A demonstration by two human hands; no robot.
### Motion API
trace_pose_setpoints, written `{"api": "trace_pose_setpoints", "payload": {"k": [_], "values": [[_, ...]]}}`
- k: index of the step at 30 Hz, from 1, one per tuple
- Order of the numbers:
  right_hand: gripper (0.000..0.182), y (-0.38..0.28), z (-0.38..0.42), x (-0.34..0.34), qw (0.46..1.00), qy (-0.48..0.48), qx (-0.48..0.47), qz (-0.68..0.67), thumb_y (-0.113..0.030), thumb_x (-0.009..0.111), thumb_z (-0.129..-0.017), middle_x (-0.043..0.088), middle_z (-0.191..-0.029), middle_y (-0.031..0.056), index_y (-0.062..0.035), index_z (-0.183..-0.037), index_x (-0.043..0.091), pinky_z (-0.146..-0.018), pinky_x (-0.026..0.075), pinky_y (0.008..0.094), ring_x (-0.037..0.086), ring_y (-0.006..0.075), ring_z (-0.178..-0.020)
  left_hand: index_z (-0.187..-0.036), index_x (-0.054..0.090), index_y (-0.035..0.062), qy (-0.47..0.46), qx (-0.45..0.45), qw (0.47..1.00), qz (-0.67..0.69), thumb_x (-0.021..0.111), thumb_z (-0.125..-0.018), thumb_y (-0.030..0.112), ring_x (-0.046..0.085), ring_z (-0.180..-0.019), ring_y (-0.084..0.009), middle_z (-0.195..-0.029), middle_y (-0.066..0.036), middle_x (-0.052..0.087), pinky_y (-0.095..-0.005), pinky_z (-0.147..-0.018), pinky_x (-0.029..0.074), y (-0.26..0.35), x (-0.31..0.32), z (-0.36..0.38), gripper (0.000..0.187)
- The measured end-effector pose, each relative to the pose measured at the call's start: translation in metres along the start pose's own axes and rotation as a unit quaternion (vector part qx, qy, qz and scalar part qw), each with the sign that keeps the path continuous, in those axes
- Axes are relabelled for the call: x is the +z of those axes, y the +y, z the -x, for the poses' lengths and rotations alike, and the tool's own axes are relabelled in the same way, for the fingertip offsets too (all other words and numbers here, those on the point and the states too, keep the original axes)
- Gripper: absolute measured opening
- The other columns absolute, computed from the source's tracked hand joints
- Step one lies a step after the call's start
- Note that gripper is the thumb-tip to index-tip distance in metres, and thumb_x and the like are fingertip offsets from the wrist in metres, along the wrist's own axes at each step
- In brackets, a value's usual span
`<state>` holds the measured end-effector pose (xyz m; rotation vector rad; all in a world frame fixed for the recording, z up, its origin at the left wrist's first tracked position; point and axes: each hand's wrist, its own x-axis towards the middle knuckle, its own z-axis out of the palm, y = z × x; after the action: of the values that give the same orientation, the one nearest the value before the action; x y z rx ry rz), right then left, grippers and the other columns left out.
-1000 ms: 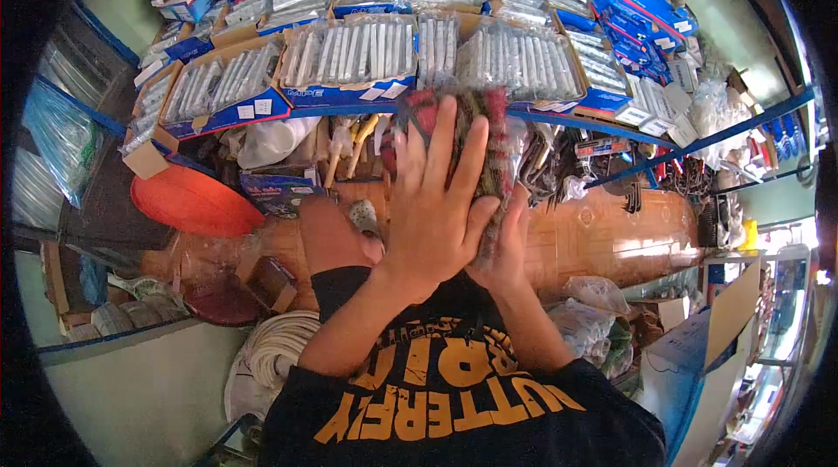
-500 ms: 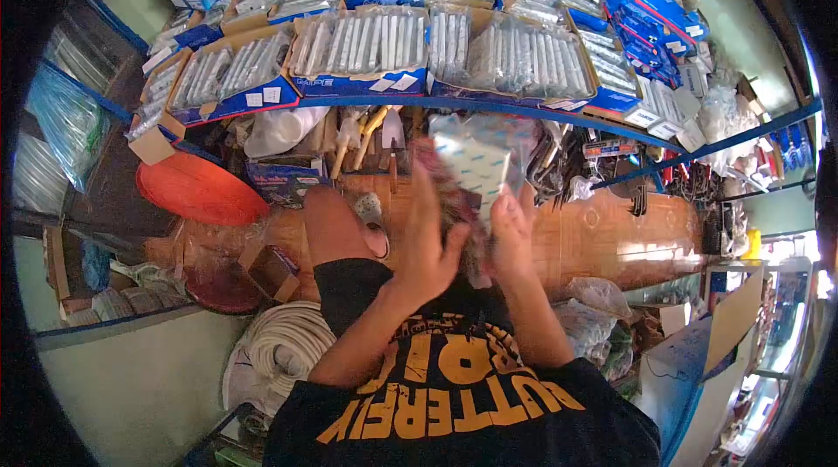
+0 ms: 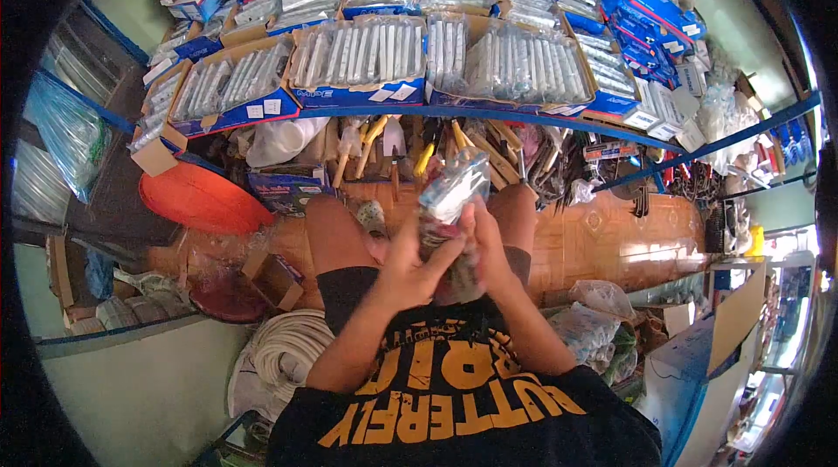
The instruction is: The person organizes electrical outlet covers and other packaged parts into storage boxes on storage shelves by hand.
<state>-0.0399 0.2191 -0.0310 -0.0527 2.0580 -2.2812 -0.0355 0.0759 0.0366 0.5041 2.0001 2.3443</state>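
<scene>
A clear plastic-wrapped packet (image 3: pixel 456 188) is held up in front of my lap, its shiny top catching the light. Reddish and dark material shows lower down in it, partly covered by fingers. My left hand (image 3: pixel 417 259) closes on its left side, thumb lying across the front. On the other side, my right hand (image 3: pixel 491 249) wraps round the packet with its thumb near the top. The packet's lower end hangs over my shirt. Blur hides what exactly is inside.
Blue cardboard boxes (image 3: pixel 358 93) of plastic-wrapped white pieces line the shelf ahead. Wooden- and yellow-handled tools (image 3: pixel 425 160) lie beneath it. A red round basin (image 3: pixel 202 198) leans at left, near a coil of white hose (image 3: pixel 288 346). Plastic bags (image 3: pixel 594 332) sit at right.
The packet has tilted and come down nearer my lap; its white, blue-marked face has turned away. My left hand has moved from loosely beside it to gripping it.
</scene>
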Motion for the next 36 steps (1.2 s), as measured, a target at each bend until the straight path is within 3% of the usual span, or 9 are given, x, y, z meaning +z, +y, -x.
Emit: {"api": "trace_pose_setpoints", "payload": {"k": [1,4,10,16,20,24,28,31,36], "values": [[0.036,-0.020,-0.002,0.011,0.992,0.020,-0.122,0.037,-0.033,0.041,-0.100,0.049,-0.098,0.0099,-0.0015,-0.118,0.042,-0.080,0.042,0.0298,0.049,0.0163,-0.093,-0.127,0.043,-0.0042,0.001,-0.048,0.998,-0.049,0.058,-0.090,0.011,0.053,-0.111,-0.0220,-0.120,-0.014,0.055,-0.0339,-0.096,0.038,-0.015,0.003,0.007,0.043],[0.046,-0.015,-0.006,0.031,0.983,0.144,-0.079,-0.085,-0.037,0.040,-0.098,0.046,-0.122,0.0097,-0.0037,-0.131,0.037,-0.101,0.032,0.0340,0.044,0.0218,-0.115,-0.131,0.038,-0.0050,0.061,-0.007,0.997,-0.038,0.056,-0.090,0.009,0.046,-0.120,-0.0255,-0.128,-0.017,0.049,-0.0352,-0.102,0.032,-0.032,0.018,0.015,0.047],[0.072,-0.016,0.021,0.033,0.997,0.013,-0.081,0.000,-0.050,0.037,-0.095,0.026,-0.148,0.0159,0.0000,-0.144,0.022,-0.108,0.027,0.0369,0.030,0.0268,-0.134,-0.144,0.016,-0.0059,-0.078,0.125,0.987,-0.057,0.041,-0.091,0.043,0.009,-0.142,-0.0353,-0.152,-0.023,0.011,-0.0425,-0.113,0.004,0.008,0.008,-0.033,0.076],[0.065,-0.069,-0.004,0.024,0.973,0.005,-0.083,-0.214,-0.048,0.033,-0.096,0.038,-0.140,0.0158,-0.0012,-0.140,0.029,-0.103,0.034,0.0354,0.041,0.0265,-0.126,-0.143,0.019,-0.0064,-0.174,0.188,0.908,-0.331,0.047,-0.090,0.033,0.021,-0.135,-0.0450,-0.150,-0.025,0.015,-0.0546,-0.111,0.012,0.002,0.020,-0.008,0.072],[0.061,-0.080,-0.020,-0.001,0.947,0.004,-0.078,-0.311,-0.047,0.032,-0.097,0.044,-0.136,0.0158,-0.0018,-0.139,0.033,-0.100,0.038,0.0347,0.047,0.0264,-0.122,-0.132,0.047,-0.0005,-0.076,0.188,0.925,-0.321,0.056,-0.079,0.000,0.047,-0.121,-0.0382,-0.136,-0.020,0.045,-0.0443,-0.101,0.038,-0.014,0.022,0.004,0.054],[0.035,-0.097,-0.045,-0.014,0.931,0.119,-0.055,-0.342,-0.034,0.040,-0.098,0.057,-0.100,0.0065,-0.0040,-0.114,0.050,-0.079,0.045,0.0307,0.055,0.0155,-0.087,-0.124,0.056,0.0014,-0.064,0.121,0.962,-0.235,0.055,-0.074,-0.011,0.057,-0.111,-0.0325,-0.123,-0.017,0.058,-0.0369,-0.091,0.047,-0.014,0.014,0.014,0.052],[0.027,-0.138,-0.107,-0.050,0.975,0.176,-0.136,0.003,-0.021,0.054,-0.092,0.061,-0.099,0.0055,0.0003,-0.109,0.055,-0.070,0.048,0.0301,0.059,0.0154,-0.082,-0.125,0.054,0.0019,-0.106,0.067,0.972,-0.198,0.055,-0.077,-0.009,0.059,-0.109,-0.0317,-0.119,-0.019,0.059,-0.0363,-0.090,0.047,-0.011,-0.005,0.022,0.049],[0.039,-0.149,-0.177,-0.086,0.911,0.172,-0.089,0.364,-0.036,0.067,-0.081,0.061,-0.062,0.0111,0.0021,-0.081,0.065,-0.060,0.049,0.0321,0.059,0.0184,-0.056,-0.124,0.055,0.0017,-0.087,0.036,0.977,-0.192,0.055,-0.080,-0.007,0.060,-0.108,-0.0315,-0.118,-0.019,0.060,-0.0358,-0.090,0.047,-0.006,-0.012,0.026,0.046],[0.035,-0.140,-0.256,-0.073,0.781,0.120,-0.073,0.608,-0.029,0.060,-0.076,0.067,-0.074,0.0186,0.0037,-0.085,0.066,-0.070,0.054,0.0386,0.069,0.0292,-0.072,-0.124,0.055,0.0011,-0.070,-0.001,0.981,-0.182,0.056,-0.082,-0.005,0.060,-0.108,-0.0304,-0.116,-0.019,0.061,-0.0354,-0.090,0.047,-0.003,-0.019,0.029,0.042]]}}
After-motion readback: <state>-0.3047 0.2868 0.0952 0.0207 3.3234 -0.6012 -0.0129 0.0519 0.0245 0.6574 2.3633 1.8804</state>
